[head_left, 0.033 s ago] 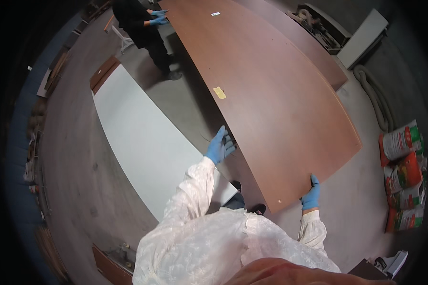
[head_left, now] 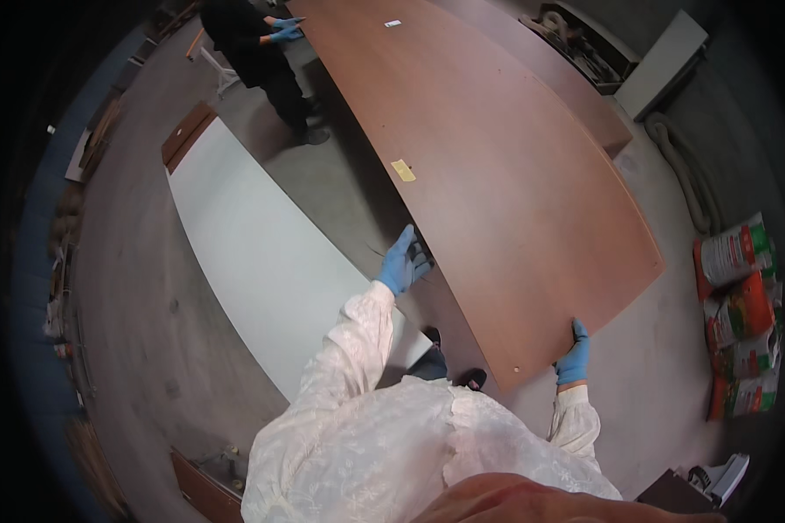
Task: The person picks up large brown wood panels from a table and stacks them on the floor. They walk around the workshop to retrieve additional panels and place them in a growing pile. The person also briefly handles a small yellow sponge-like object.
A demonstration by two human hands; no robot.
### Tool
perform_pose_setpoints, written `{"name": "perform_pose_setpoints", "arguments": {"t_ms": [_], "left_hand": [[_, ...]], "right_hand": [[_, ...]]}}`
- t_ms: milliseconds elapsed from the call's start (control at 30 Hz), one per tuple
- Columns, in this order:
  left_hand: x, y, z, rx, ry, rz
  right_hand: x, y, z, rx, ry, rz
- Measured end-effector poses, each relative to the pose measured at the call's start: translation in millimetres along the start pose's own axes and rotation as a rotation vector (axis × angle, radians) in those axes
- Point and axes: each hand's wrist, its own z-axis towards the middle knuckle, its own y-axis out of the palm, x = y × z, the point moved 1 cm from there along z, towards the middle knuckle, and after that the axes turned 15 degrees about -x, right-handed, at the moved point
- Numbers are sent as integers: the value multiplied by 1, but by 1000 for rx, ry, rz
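Observation:
A long brown wooden panel [head_left: 506, 218] stretches from close in front of me to the far side, with a yellow label on its top. My right hand [head_left: 573, 356], in a blue glove, grips its near edge with the thumb on top; the fingers beneath are hidden. Beside the left long edge is my gloved left hand [head_left: 403, 263], its fingers apart and the fingertips at or just short of the edge. At the far left corner, a person in dark clothes [head_left: 257, 52] has blue-gloved hands [head_left: 286, 31] at the panel.
A white panel [head_left: 244, 235] lies to the left, with a brown piece [head_left: 188, 137] at its far end. Another brown panel [head_left: 576, 109] shows beyond the long one. Colourful sacks [head_left: 746, 322] are stacked at right, near a grey hose [head_left: 685, 174] and an upright pale board [head_left: 663, 65].
The view has shifted very slightly. Both hands keep nearly the same places at the brown panel, and the other person stays put.

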Motion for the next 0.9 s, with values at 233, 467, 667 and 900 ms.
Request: {"name": "perform_pose_setpoints", "arguments": {"t_ms": [233, 467, 667, 900], "left_hand": [[-44, 47, 30, -190, 139, -261], [-54, 55, 35, -74, 10, -245], [-67, 71, 18, -104, 23, -228], [-57, 91, 18, -178, -61, -358]], "right_hand": [[-56, -96, -81, 38, -103, -55], [-77, -124, -122, 124, -141, -137], [-97, -130, -138, 189, -140, -196], [-124, -106, -133, 218, -88, -305]]}}
